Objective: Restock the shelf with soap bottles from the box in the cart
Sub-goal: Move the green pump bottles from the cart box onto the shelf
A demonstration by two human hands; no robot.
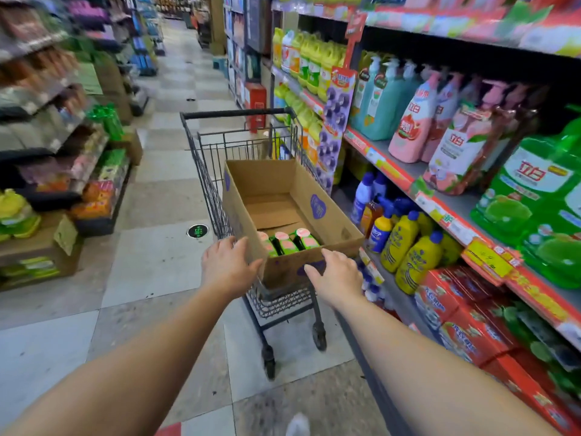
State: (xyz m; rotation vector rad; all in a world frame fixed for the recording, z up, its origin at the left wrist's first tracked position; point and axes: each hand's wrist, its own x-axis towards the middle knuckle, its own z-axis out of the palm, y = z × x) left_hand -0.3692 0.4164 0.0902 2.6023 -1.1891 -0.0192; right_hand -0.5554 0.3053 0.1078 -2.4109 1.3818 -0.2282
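An open cardboard box point(327, 228) sits in a dark wire shopping cart point(207, 171) in the aisle. At the box's near end lie three soap bottles point(287, 243) with pink caps and green labels; the far part of the box is bare. My left hand point(228, 265) reaches to the box's near left corner with fingers straight, touching or almost touching it. My right hand point(336, 275) rests with spread fingers on the box's near wall. The shelf point(396, 174) stands to the right of the cart, holding pink and teal pump bottles.
Green refill packs point(540, 196) and yellow bottles point(408, 247) fill the right shelves, with red boxes point(471, 325) lower down. Another shelf unit point(56, 146) and a cardboard carton point(34, 250) line the left. The tiled aisle runs ahead beyond the cart.
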